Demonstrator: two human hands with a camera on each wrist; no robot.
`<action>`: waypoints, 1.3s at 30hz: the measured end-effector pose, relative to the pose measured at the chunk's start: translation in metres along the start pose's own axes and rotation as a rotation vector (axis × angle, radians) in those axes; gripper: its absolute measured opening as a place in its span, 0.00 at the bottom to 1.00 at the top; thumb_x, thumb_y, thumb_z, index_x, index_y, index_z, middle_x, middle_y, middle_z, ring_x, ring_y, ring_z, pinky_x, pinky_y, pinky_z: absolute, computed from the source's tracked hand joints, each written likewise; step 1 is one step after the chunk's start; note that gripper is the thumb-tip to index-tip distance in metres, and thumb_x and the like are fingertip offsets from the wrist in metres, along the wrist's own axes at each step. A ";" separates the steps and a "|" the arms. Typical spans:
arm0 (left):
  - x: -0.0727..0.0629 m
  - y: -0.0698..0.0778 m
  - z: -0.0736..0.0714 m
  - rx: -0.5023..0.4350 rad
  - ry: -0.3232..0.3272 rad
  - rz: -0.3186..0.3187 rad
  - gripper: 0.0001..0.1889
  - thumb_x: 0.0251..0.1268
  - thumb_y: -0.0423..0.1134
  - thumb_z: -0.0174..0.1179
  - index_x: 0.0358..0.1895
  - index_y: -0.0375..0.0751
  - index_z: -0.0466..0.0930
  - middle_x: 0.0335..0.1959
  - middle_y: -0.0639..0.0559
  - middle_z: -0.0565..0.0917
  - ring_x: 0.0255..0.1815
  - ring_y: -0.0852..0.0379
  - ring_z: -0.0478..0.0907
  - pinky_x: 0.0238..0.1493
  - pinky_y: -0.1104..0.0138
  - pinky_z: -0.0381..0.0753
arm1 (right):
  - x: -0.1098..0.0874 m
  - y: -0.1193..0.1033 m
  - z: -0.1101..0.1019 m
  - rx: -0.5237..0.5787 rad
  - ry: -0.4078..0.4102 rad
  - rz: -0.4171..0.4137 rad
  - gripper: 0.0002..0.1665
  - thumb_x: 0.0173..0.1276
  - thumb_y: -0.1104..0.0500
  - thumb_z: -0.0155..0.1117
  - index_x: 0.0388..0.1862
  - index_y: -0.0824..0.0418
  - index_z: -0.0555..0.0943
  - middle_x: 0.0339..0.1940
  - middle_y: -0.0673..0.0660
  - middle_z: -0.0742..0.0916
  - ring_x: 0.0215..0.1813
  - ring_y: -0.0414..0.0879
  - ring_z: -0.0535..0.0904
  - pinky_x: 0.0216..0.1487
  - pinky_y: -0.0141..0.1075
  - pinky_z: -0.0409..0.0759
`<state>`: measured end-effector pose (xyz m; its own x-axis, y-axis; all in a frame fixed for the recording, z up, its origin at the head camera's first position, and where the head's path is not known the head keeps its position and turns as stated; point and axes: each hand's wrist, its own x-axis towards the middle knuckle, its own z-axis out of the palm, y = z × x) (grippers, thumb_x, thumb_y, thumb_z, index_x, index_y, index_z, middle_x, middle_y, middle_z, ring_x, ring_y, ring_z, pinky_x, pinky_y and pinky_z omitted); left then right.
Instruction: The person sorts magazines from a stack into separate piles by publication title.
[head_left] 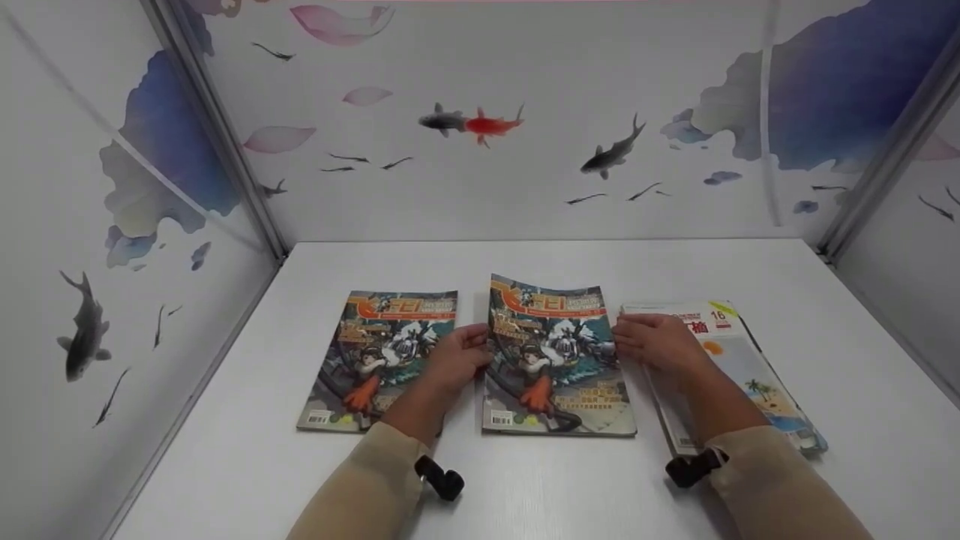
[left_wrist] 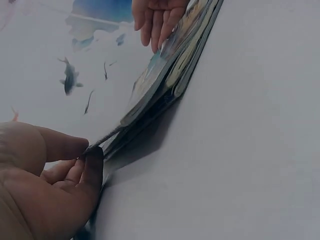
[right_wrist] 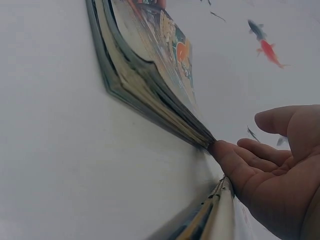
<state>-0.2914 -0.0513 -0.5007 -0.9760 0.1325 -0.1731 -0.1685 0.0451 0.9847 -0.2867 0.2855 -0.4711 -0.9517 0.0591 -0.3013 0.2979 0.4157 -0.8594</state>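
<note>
In the head view, a magazine pile (head_left: 551,360) with a comic-style cover lies in the middle, its upper left corner curling up. My left hand (head_left: 454,364) is at its left edge; the left wrist view shows thumb and fingers of that hand (left_wrist: 55,187) pinching the edge, slightly raised. Against the pile's right edge rest the fingertips of my right hand (head_left: 664,345). In the right wrist view, this hand (right_wrist: 280,172) has its fingers extended and its thumb apart from the pile. Its lower side lies by the right-hand magazines (right_wrist: 225,207).
A magazine (head_left: 360,352) with the same cover lies to the left, partly behind my left forearm. Under my right forearm is a white-topped magazine pile (head_left: 739,360) with a beach picture. The white table (head_left: 555,487) is bounded by printed panels (head_left: 510,195) at the back and sides.
</note>
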 end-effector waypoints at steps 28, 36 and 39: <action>0.001 0.012 -0.002 -0.297 0.040 -0.010 0.29 0.68 0.16 0.54 0.72 0.33 0.75 0.69 0.37 0.81 0.54 0.55 0.83 0.45 0.70 0.84 | 0.002 -0.001 -0.004 -0.003 -0.026 -0.043 0.33 0.80 0.42 0.65 0.75 0.58 0.79 0.65 0.59 0.88 0.51 0.42 0.87 0.52 0.32 0.86; 0.000 0.013 -0.009 -0.223 0.099 0.042 0.27 0.71 0.23 0.59 0.72 0.35 0.78 0.73 0.37 0.79 0.66 0.50 0.81 0.50 0.70 0.82 | -0.003 -0.008 0.008 0.144 0.011 -0.049 0.30 0.80 0.46 0.66 0.74 0.58 0.80 0.61 0.56 0.87 0.50 0.42 0.86 0.51 0.32 0.89; -0.003 0.014 -0.018 -0.227 0.115 0.041 0.27 0.72 0.25 0.59 0.73 0.36 0.78 0.76 0.38 0.76 0.72 0.48 0.77 0.52 0.70 0.83 | -0.005 -0.014 0.019 0.238 0.016 -0.050 0.28 0.81 0.49 0.66 0.74 0.59 0.80 0.59 0.55 0.88 0.51 0.42 0.86 0.51 0.32 0.89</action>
<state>-0.2930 -0.0687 -0.4865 -0.9897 0.0158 -0.1419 -0.1424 -0.1830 0.9727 -0.2841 0.2619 -0.4657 -0.9662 0.0586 -0.2512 0.2579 0.1932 -0.9467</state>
